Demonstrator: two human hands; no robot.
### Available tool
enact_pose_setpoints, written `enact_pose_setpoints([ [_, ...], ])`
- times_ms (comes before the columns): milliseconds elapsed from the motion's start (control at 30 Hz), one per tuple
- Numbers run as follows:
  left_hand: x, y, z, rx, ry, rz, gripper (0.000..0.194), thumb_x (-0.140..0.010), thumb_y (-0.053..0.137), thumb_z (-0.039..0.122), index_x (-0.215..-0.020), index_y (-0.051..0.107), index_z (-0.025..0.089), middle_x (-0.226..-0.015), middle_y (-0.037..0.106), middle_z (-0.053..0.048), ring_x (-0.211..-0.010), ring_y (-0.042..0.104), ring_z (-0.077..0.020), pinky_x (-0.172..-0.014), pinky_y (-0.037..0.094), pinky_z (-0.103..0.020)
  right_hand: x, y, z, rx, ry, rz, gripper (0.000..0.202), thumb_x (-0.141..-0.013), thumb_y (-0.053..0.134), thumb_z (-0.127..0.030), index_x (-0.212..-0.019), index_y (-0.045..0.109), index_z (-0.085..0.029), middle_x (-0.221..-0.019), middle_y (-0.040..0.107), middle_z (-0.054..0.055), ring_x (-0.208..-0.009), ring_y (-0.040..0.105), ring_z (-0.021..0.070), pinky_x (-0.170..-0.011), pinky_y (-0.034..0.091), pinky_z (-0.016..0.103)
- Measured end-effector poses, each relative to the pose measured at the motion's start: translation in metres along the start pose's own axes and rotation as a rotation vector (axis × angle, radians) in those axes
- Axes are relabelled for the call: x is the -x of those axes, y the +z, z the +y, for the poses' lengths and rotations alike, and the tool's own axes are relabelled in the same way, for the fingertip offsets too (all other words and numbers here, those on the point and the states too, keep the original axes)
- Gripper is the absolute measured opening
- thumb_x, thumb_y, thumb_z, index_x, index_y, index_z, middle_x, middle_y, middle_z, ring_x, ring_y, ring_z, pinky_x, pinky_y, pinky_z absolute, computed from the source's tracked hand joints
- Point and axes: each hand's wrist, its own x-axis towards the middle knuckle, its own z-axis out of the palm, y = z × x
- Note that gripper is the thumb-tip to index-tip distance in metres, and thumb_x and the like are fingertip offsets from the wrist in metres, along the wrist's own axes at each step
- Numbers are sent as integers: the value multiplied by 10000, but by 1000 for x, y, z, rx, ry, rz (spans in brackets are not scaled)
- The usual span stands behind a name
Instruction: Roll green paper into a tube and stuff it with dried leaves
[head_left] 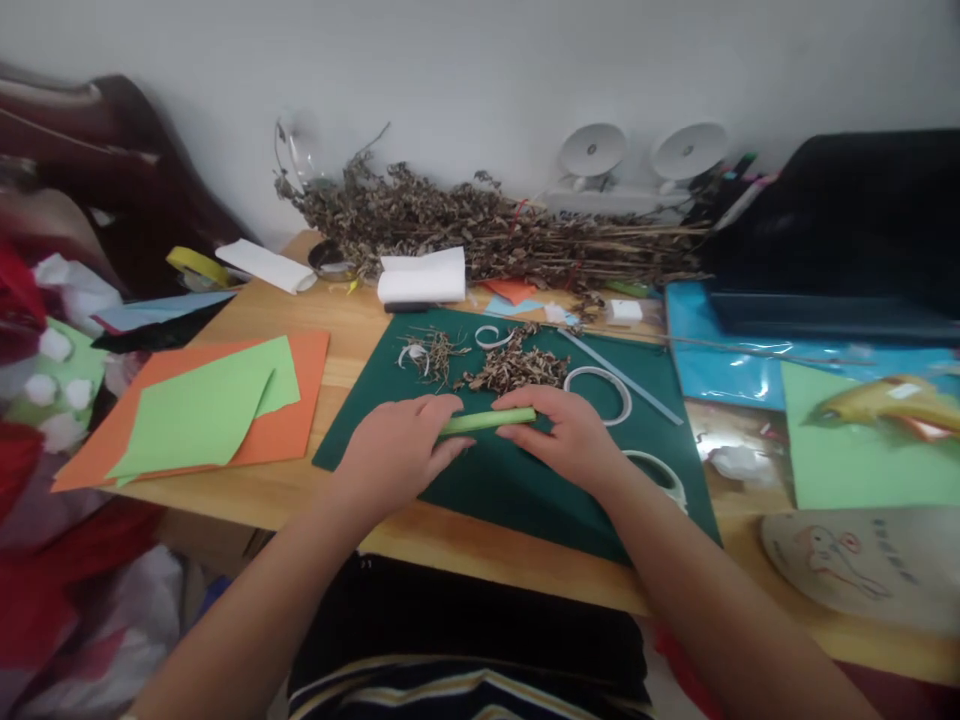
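Note:
A narrow light-green roll of paper (487, 419) lies crosswise between my two hands, above the dark green cutting mat (480, 480). My left hand (405, 445) pinches its left end between thumb and fingers. Its right end is gripped the same way by my right hand (566, 430). Just beyond the hands, on the mat, are crumbled dried leaves (517, 365) and a small heap of dry stems (439, 355). A roll of white tape (600, 393) rests near my right hand, and white-handled scissors (656, 475) are partly hidden behind my right forearm.
Light-green paper (202, 410) lies on orange sheets (304, 420) at the left. Bundled dried plants (450, 215) line the wall behind a white paper roll (421, 277). To the right are a yellow glue gun (885, 400), a blue packet (694, 345) and a beige printed object (862, 565).

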Motion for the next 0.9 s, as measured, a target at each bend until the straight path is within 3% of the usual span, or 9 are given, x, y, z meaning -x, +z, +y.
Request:
enact_pose_setpoints([
  [67, -14, -5, 1, 177, 75, -94, 329, -848, 330, 422, -1007, 508, 196, -954, 606, -54, -824, 563, -207, -657, 410, -305, 1, -1, 5, -60, 6, 53, 139, -682, 606, -237, -816, 597, -201, -809, 621, 23, -695, 555, 131, -609, 436, 244],
  [167, -34, -5, 3, 429, 140, -205, 359, -869, 254, 410, -927, 533, 190, -877, 584, -39, -820, 533, -179, -703, 412, -301, 4, -1, 15, -191, 35, 139, 162, -710, 573, -306, -832, 560, -199, -740, 582, 5, -614, 532, 105, -549, 437, 226],
  [300, -55, 3, 4, 780, 80, -373, 344, -839, 316, 454, -782, 505, 173, -739, 517, 2, -685, 521, -133, -628, 429, -265, 5, -1, 23, -361, 85, 227, 223, -729, 542, -385, -836, 513, -191, -681, 532, -14, -585, 521, 93, -549, 444, 226],
  [467, -62, 21, 2, 1342, -5, -623, 283, -808, 424, 447, -850, 447, 168, -770, 586, -11, -515, 555, -78, -448, 400, -173, 1, 0, 23, -486, 141, 241, 255, -724, 547, -413, -816, 503, -179, -690, 518, -19, -618, 510, 87, -604, 443, 236],
  [567, -59, 37, 3, 1626, -27, -663, 328, -777, 451, 494, -803, 416, 169, -591, 592, 2, -341, 461, -58, -319, 308, -137, -1, 3, 20, -535, 167, 188, 232, -742, 534, -392, -784, 516, -165, -678, 529, -15, -639, 519, 92, -622, 442, 243],
  [667, -55, 49, 6, 1803, -87, -670, 369, -776, 432, 520, -773, 447, 152, -475, 507, 43, -268, 325, -19, -283, 246, -118, -1, 6, 18, -578, 188, 150, 201, -756, 527, -355, -770, 510, -156, -605, 506, -33, -570, 502, 80, -563, 428, 225],
  [767, -53, 55, 11, 1863, -131, -674, 393, -779, 425, 523, -791, 489, 136, -465, 467, 52, -271, 307, -15, -285, 246, -121, -2, 9, 18, -609, 207, 136, 196, -771, 505, -347, -764, 491, -152, -510, 456, -61, -467, 452, 65, -474, 389, 203],
  [900, -50, 58, 17, 1873, -89, -614, 402, -780, 409, 536, -746, 482, 142, -451, 445, 54, -277, 300, -25, -289, 241, -136, -1, 13, 20, -594, 196, 156, 196, -789, 477, -353, -751, 480, -160, -507, 438, -65, -425, 425, 57, -429, 367, 190],
])
